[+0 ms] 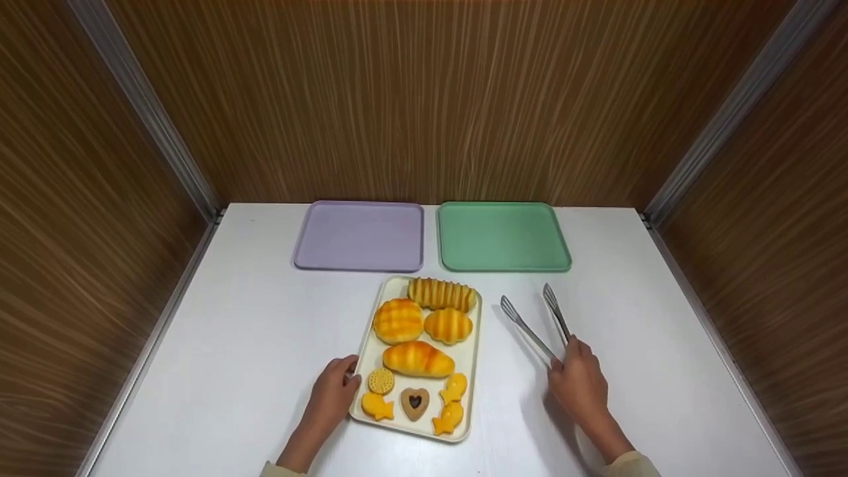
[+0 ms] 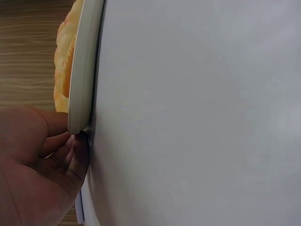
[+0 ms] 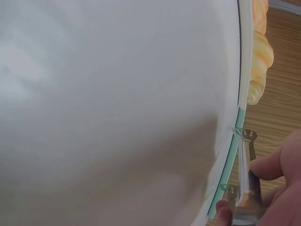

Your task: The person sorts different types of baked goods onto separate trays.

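Observation:
My left hand (image 1: 333,391) pinches the left edge of a cream tray (image 1: 466,361). The left wrist view shows the thumb over the tray's rim (image 2: 83,80), fingers beneath. On the tray lie a striped long bread (image 1: 441,294), a round bread (image 1: 398,320), a small ridged bread (image 1: 448,326) and a croissant-shaped bread (image 1: 418,359). Nearer me are a round biscuit (image 1: 381,381), a heart-shaped cookie (image 1: 415,403) and fish-shaped pieces (image 1: 377,406). To the tray's right, my right hand (image 1: 580,381) holds metal tongs (image 1: 530,333), their arms spread and nothing between the tips.
A purple tray (image 1: 360,236) and a green tray (image 1: 503,237) lie side by side at the back of the white table (image 1: 252,318), with nothing on them. Wood-patterned panels (image 1: 424,99) stand behind and on both sides.

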Demonstrator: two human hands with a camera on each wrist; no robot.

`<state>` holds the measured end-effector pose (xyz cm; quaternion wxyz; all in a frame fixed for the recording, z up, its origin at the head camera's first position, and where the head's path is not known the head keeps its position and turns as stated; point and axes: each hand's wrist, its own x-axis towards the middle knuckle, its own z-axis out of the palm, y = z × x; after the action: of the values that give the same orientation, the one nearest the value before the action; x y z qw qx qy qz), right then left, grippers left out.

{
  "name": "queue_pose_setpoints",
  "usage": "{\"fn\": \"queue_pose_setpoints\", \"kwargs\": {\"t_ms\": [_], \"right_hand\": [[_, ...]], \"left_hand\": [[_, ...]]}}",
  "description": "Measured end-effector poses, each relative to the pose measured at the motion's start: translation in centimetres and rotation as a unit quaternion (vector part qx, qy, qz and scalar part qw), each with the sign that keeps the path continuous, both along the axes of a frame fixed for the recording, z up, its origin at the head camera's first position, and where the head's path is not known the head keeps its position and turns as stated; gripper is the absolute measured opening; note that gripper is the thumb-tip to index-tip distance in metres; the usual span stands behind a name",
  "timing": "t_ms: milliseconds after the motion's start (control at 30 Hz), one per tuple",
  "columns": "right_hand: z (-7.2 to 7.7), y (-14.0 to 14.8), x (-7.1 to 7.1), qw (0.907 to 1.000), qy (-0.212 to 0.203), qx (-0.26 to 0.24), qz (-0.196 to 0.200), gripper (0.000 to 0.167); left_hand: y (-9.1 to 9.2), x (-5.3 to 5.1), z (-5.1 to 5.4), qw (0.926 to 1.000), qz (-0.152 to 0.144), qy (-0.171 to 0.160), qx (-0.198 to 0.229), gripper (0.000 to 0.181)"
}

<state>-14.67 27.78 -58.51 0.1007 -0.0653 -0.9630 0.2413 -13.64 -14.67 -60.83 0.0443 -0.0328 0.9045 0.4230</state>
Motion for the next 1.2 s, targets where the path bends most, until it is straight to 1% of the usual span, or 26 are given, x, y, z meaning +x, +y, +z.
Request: {"fn": "queue_pose_setpoints", "kwargs": {"t_ms": [100,333,500,733,867,967,1100,1200], "right_hand": [[0.11,0.1,-0.01,0.9999,-0.009,0.005,-0.011,0.059],[0.07,0.41,-0.11,0.9992,0.001,0.031,-0.025,0.073],[0.06,0.6,-0.21,0.999,-0.011,0.026,-0.034,0.079],[-0.16,0.68,-0.05,0.9996,-0.002,0.004,-0.028,0.065],[-0.27,0.64,0.01,0.9997,-0.008,-0.017,-0.018,0.061],[-0.4,0.54,0.06,0.9997,-0.008,-0.023,-0.007,0.056],[-0.59,0.26,0.1,0.9995,-0.006,-0.031,0.007,0.052],[-0.72,0.01,0.13,0.9986,-0.01,-0.047,0.022,0.05]], "left_hand": [[-0.01,0.07,-0.11,1.0,-0.001,0.0,0.0,0.039],[-0.07,0.03,-0.2,1.0,-0.001,0.005,-0.001,0.039],[-0.02,0.0,-0.03,0.9999,-0.003,0.007,-0.007,0.039],[0.09,0.01,0.04,1.0,0.001,-0.004,-0.003,0.038],[0.05,-0.05,-0.03,1.0,0.005,0.003,-0.001,0.038],[0.0,-0.07,-0.16,0.9999,0.008,0.01,0.0,0.037],[-0.01,-0.07,-0.26,0.9999,0.007,0.011,-0.001,0.037],[-0.03,-0.12,-0.25,0.9999,0.005,0.011,0.001,0.037]]}}
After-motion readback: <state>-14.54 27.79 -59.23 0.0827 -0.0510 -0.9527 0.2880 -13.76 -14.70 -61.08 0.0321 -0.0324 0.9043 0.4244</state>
